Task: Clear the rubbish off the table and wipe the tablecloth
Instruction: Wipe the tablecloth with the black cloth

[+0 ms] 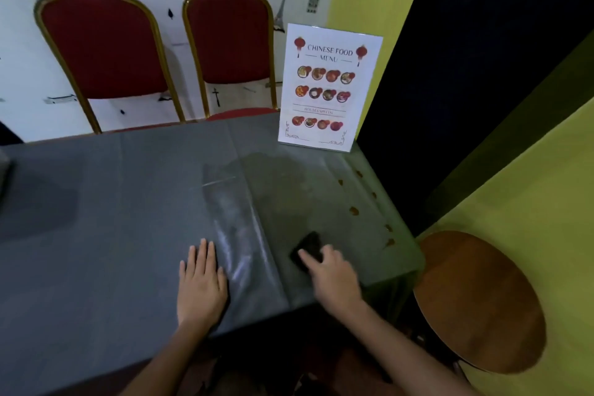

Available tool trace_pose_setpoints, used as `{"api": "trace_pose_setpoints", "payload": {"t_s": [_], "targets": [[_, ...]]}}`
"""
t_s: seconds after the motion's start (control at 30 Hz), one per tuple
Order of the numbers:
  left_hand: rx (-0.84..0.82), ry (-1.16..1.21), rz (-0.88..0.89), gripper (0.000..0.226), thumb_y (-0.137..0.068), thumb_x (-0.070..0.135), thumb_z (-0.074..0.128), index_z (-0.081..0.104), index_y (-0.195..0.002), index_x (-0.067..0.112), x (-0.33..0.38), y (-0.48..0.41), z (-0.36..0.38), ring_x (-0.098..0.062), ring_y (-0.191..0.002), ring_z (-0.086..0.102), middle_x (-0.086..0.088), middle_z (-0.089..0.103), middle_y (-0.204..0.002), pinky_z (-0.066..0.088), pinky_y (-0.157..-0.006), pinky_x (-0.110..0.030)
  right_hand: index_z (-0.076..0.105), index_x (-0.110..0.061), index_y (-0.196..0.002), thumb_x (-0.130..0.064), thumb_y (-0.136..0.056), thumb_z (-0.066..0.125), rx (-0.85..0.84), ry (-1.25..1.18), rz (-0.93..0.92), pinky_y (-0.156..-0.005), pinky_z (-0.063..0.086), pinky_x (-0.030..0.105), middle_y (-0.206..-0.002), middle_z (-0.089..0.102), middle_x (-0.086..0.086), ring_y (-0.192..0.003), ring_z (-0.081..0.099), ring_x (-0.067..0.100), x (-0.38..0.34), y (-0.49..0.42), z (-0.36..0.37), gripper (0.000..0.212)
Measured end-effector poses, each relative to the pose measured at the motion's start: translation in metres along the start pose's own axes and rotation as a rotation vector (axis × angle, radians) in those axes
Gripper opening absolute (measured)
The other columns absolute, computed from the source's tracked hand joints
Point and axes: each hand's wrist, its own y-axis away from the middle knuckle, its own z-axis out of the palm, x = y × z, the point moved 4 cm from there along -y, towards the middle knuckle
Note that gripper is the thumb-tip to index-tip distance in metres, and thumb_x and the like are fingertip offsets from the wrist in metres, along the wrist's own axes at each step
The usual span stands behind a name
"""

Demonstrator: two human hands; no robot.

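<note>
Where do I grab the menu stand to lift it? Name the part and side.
Probably pinch the menu stand by its top edge, coming from above. It stands upright, a thin sheet at the far right corner of the tablecloth, so that edge is free.

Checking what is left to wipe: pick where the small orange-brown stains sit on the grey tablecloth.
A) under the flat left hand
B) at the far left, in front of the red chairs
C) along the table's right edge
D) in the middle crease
C: the small orange-brown stains dot the grey tablecloth along its right edge, to the right of the right hand pressing the dark wiping pad.
</note>
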Motion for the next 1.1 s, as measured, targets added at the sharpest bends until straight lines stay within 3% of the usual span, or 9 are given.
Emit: {"api": "trace_pose_setpoints", "payload": {"t_s": [0.1,0.23,0.5,0.57,0.73,0.9,1.0,1.1], "targets": [[0.013,0.090,0.035,0.058,-0.091,0.024,0.024,0.035,-0.141,-0.002,-0.003,0.005,-0.003,-0.035,-0.142,0.021,-0.016,0.030,-0.151,0.012,-0.115,-0.044,0.062,-0.045,-0.111,-0.040,-0.047,0.078,-0.069,0.032,-0.296,-0.046,0.046,0.025,-0.084,0.060,-0.001,-0.063,0.058,0.016,-0.065,0.024,0.013,0.066],[0.001,0.084,0.085,0.050,-0.099,0.013,0.034,0.022,-0.147,0.005,-0.007,0.016,-0.009,-0.023,-0.146,0.007,-0.007,0.014,-0.157,0.002,-0.117,-0.033,0.052,-0.046,-0.119,-0.044,-0.054,0.076,-0.079,0.046,-0.453,-0.050,0.047,0.026,-0.092,0.060,-0.001,-0.069,0.059,0.016,-0.072,0.041,0.014,0.069],[-0.008,0.005,-0.042,0.054,-0.101,0.024,0.027,0.010,-0.150,0.008,0.008,0.030,-0.007,-0.025,-0.146,0.001,-0.006,0.004,-0.159,0.003,-0.117,-0.040,0.061,-0.042,-0.119,-0.024,-0.062,0.080,-0.057,0.076,-0.121,-0.048,0.044,0.027,-0.088,0.059,0.001,-0.068,0.059,0.018,0.087,0.062,-0.008,0.063],[-0.033,-0.019,-0.082,0.056,-0.101,0.027,0.024,0.005,-0.150,0.008,0.013,0.030,-0.005,-0.026,-0.146,-0.002,-0.007,0.000,-0.159,0.002,-0.117,-0.042,0.064,-0.041,-0.116,-0.025,-0.063,0.079,-0.049,0.049,-0.096,-0.048,0.043,0.027,-0.087,0.059,0.000,-0.067,0.058,0.018,0.082,0.066,-0.010,0.057],[-0.090,-0.033,-0.129,0.058,-0.101,0.033,0.020,0.001,-0.150,0.009,0.028,0.034,-0.001,-0.029,-0.145,-0.007,-0.007,-0.006,-0.159,0.002,-0.117,-0.046,0.055,-0.045,-0.118,-0.037,-0.063,0.070,-0.089,0.040,-0.346,-0.050,0.045,0.028,-0.087,0.055,-0.001,-0.070,0.057,0.018,-0.001,0.063,0.008,0.057],[-0.086,-0.075,-0.034,0.057,-0.101,0.031,0.023,0.004,-0.151,0.009,0.044,0.037,-0.002,-0.027,-0.146,-0.004,-0.007,-0.004,-0.159,0.003,-0.117,-0.043,0.055,-0.051,-0.119,-0.035,-0.076,0.047,-0.071,0.074,-0.274,-0.054,0.047,0.029,-0.092,0.058,-0.001,-0.075,0.060,0.017,0.038,0.053,-0.012,0.047],[-0.086,-0.084,0.079,0.057,-0.101,0.033,0.021,0.004,-0.151,0.011,0.058,0.035,0.000,-0.023,-0.146,-0.007,-0.005,-0.006,-0.159,0.000,-0.117,-0.041,0.050,-0.049,-0.127,-0.023,-0.082,0.058,-0.124,0.091,-0.201,-0.062,0.047,0.034,-0.102,0.056,0.003,-0.085,0.059,0.022,0.077,0.045,-0.014,0.053],[-0.089,-0.113,0.176,0.065,-0.093,0.043,0.003,0.007,-0.150,0.011,0.076,0.021,0.002,-0.023,-0.146,-0.006,-0.005,-0.004,-0.158,-0.002,-0.116,-0.040,0.050,-0.048,-0.127,-0.021,-0.081,0.067,-0.122,0.148,-0.170,-0.059,0.046,0.035,-0.098,0.057,0.003,-0.082,0.058,0.023,0.083,0.023,-0.013,0.056]]}}
